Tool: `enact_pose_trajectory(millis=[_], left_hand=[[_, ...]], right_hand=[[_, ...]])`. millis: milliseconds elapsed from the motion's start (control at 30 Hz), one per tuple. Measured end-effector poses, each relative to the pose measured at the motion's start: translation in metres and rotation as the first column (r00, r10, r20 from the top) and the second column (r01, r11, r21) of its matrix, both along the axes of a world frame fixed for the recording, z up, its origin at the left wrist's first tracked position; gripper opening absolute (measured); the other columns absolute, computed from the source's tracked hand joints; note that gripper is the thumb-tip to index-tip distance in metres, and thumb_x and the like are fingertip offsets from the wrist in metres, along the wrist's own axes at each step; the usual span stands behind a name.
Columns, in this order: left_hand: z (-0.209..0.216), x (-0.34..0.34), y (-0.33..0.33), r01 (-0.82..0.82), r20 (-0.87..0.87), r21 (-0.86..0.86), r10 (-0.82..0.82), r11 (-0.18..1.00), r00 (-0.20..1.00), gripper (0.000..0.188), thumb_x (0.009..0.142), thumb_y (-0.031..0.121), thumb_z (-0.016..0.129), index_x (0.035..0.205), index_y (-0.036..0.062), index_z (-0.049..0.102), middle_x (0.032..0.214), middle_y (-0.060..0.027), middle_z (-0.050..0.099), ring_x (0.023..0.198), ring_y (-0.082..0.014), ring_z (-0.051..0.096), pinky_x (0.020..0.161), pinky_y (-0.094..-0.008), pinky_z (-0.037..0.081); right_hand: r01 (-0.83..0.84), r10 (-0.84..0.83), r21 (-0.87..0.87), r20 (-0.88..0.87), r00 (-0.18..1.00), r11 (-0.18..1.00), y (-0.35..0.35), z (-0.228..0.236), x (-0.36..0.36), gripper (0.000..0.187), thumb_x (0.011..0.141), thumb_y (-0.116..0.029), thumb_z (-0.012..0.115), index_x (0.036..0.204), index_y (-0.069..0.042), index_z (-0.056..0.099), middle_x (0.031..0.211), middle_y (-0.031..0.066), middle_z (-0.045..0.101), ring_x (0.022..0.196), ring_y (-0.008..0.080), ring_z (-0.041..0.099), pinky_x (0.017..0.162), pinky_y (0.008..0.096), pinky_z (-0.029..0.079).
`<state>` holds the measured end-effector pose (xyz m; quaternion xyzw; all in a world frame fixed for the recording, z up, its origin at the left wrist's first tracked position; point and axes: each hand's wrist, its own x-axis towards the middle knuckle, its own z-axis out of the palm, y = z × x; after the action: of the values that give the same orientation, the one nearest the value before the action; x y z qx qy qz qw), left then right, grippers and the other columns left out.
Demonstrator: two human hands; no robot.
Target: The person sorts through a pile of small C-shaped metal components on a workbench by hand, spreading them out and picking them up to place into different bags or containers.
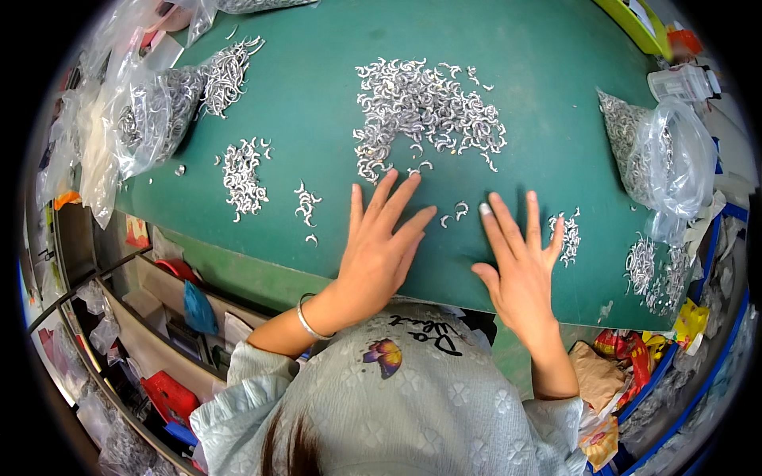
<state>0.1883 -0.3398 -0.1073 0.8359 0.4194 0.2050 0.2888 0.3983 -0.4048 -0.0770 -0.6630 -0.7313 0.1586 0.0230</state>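
My left hand [381, 242] lies flat on the green table [302, 95], fingers spread, holding nothing, its fingertips just below a large loose pile of small curved silver metal pieces [425, 111]. My right hand [520, 258] also rests flat and spread on the table. A few stray pieces [459, 211] lie between the two hands, and a small heap [569, 236] sits beside the right fingers. A silver bangle [308, 321] circles my left wrist.
Smaller heaps of the same pieces [242, 176] lie at left. Clear plastic bags of pieces stand at the left edge [155, 111] and the right edge [663, 155]. Shelves with red and blue items [171, 393] sit under the table at lower left.
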Motion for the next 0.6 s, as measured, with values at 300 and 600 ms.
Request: enact_pose_trajectory(millis=[300,600], left_hand=[[0.0,0.011,-0.008,0.129,-0.067,0.002,-0.128,0.992,0.989,0.042,0.083,0.003,0.065,0.124,0.007,0.062,0.151,-0.0152,0.037,0.141,-0.0428,0.029,0.108,-0.0711,0.017],[0.004,0.007,-0.012,0.079,0.051,-0.019,-0.078,0.997,0.996,0.042,0.084,-0.006,0.059,0.125,0.0028,0.059,0.146,-0.0166,0.043,0.14,-0.0374,0.036,0.112,-0.063,0.018]], right_hand=[[-0.019,0.019,0.012,-0.004,1.0,1.0,0.002,-0.004,0.002,0.07,0.077,-0.032,0.073,0.139,-0.01,0.05,0.153,0.0028,0.037,0.146,0.0379,0.019,0.108,0.0715,0.012],[-0.106,0.089,-0.102,-0.157,0.984,0.989,-0.038,-0.003,-0.019,0.077,0.074,-0.04,0.074,0.141,-0.01,0.048,0.157,0.0101,0.029,0.148,0.0369,0.017,0.109,0.0703,0.013]])
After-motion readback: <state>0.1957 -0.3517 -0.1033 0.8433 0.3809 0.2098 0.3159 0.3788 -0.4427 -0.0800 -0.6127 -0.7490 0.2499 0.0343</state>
